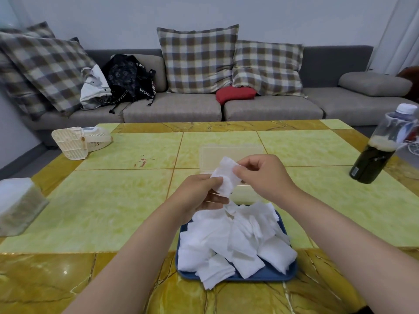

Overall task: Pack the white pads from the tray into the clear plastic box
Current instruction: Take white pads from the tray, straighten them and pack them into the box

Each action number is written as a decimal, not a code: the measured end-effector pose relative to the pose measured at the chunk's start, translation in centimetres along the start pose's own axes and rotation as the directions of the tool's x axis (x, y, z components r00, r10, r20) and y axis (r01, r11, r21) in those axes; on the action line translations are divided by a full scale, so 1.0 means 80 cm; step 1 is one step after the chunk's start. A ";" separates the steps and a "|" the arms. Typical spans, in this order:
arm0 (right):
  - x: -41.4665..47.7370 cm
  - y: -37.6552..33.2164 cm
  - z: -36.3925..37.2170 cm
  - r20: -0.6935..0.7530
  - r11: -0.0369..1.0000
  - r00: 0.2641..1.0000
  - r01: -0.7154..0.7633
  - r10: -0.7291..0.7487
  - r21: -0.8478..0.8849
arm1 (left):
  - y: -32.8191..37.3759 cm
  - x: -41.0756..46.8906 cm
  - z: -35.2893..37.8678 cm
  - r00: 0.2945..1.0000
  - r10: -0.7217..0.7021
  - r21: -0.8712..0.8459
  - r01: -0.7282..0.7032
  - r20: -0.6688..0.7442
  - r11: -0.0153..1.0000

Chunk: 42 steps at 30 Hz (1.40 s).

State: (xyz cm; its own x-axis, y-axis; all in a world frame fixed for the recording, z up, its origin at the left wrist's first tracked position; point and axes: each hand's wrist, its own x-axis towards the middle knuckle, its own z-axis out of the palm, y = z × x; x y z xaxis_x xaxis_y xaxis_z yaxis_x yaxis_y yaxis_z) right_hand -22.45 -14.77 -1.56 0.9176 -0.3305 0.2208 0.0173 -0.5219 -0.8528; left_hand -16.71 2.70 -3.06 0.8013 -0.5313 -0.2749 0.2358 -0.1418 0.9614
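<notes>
Sofa (172, 109): seen along the far side, with checked cushions (197, 60) laid on it.
Table (102, 200): topped in green and yellow tiles; all the task's things are set on it.
Tray (272, 276): blue, placed at the near edge, right of the middle.
White pads (226, 241): heaped loosely on the tray, some hung over its rim.
Clear plastic box (229, 155): set just beyond the tray, partly covered from view.
Bottle (381, 150): dark, stood at the far right.
Left hand (199, 196): raised over the tray's far end; its grip is closed on the held pads (226, 177) from the left.
Right hand (263, 175): its grip is pinched on the same pads from the right.
Held pads: a small stack, kept in the air between tray and box.
</notes>
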 end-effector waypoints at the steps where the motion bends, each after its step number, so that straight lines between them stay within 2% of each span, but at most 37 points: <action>1: -0.002 0.001 0.000 0.003 0.995 0.998 0.061 -0.061 -0.084 | 0.001 0.000 0.001 1.000 -0.016 -0.040 0.016 -0.001 0.999; 4: -0.007 -0.003 0.003 0.042 0.937 0.981 0.193 -0.189 -0.291 | 0.004 0.000 0.002 0.999 -0.029 -0.130 0.032 0.027 0.991; 7: -0.009 -0.007 0.008 0.098 0.900 0.969 0.248 -0.227 -0.358 | 0.007 -0.004 0.000 0.999 -0.010 -0.163 0.018 0.050 0.986; 9: -0.010 -0.009 0.010 0.154 0.898 0.968 0.243 -0.199 -0.367 | 0.007 -0.007 0.000 0.999 -0.005 -0.170 0.014 0.051 0.985; 12: -0.011 -0.015 0.009 0.204 0.960 0.970 0.173 -0.128 -0.221 | 0.006 -0.009 -0.001 0.999 -0.006 -0.194 0.016 0.048 0.981; 16: 0.000 -0.012 0.009 0.061 0.992 0.996 0.065 -0.058 -0.109 | 0.009 -0.010 -0.003 0.993 -0.016 -0.236 0.043 0.115 0.971; 19: 0.002 -0.010 0.008 0.165 0.997 0.985 -0.065 0.057 0.045 | 0.011 -0.010 -0.005 0.980 0.052 -0.064 -0.040 0.190 0.997; 21: 0.001 -0.013 0.005 0.228 0.991 0.968 -0.120 0.102 0.066 | 0.009 -0.006 -0.006 0.979 0.074 0.005 -0.076 0.190 0.997; 24: 0.003 -0.012 0.002 0.247 0.984 0.959 -0.159 0.137 0.074 | 0.006 -0.001 -0.013 0.986 0.047 0.020 -0.051 0.163 0.999; 26: 0.004 -0.010 0.000 0.230 0.979 0.956 -0.198 0.180 0.058 | 0.006 -0.001 -0.014 0.992 0.033 0.112 -0.047 0.124 0.993; 27: 0.005 -0.008 -0.001 0.210 0.976 0.958 -0.212 0.198 0.047 | 0.005 0.001 -0.012 0.997 0.047 0.184 -0.056 0.057 0.981; 29: 0.007 -0.003 -0.003 0.136 0.980 0.971 -0.199 0.195 0.016 | 0.004 0.004 -0.007 0.976 0.129 0.286 -0.075 -0.177 0.955; 30: 0.008 -0.001 -0.002 0.092 0.986 0.982 -0.167 0.167 -0.014 | 0.005 0.003 -0.003 0.944 0.162 0.278 -0.079 -0.288 0.957; 31: 0.008 0.002 -0.002 0.055 0.992 0.991 -0.119 0.122 -0.047 | 0.008 0.003 0.001 0.929 0.149 0.227 -0.073 -0.337 0.971; 32: 0.007 0.002 -0.002 0.035 0.995 0.997 -0.067 0.070 -0.079 | 0.012 0.000 0.005 0.944 0.100 0.145 -0.056 -0.316 0.988; 34: 0.002 -0.002 0.000 0.072 0.993 0.997 0.027 -0.019 -0.118 | 0.019 -0.007 0.015 0.987 -0.006 0.007 0.007 -0.158 1.000; 36: -0.006 -0.006 0.001 0.182 0.990 0.981 0.085 -0.063 -0.115 | 0.017 -0.011 0.022 0.997 -0.014 -0.005 0.013 -0.070 1.000; 39: -0.017 -0.011 -0.005 0.297 0.993 0.954 0.082 -0.052 -0.088 | 0.010 -0.011 0.026 0.990 -0.010 -0.069 0.000 -0.142 0.998; 41: -0.018 -0.011 -0.013 0.296 0.998 0.955 0.045 -0.030 -0.043 | 0.009 -0.012 0.024 0.979 -0.025 -0.098 0.005 -0.204 0.995; 42: -0.017 -0.010 -0.016 0.283 0.999 0.959 0.034 -0.022 -0.040 | 0.009 -0.013 0.022 0.972 -0.014 -0.060 -0.001 -0.236 0.998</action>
State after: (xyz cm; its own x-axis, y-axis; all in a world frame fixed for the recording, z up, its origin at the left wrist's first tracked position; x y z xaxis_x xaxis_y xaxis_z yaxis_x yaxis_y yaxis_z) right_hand -24.22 -14.93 -0.59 0.9918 -0.0834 0.0965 0.0329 -0.5639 -0.8252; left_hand -18.31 1.69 -2.11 0.9050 -0.3177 -0.2831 0.2681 -0.0909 0.9591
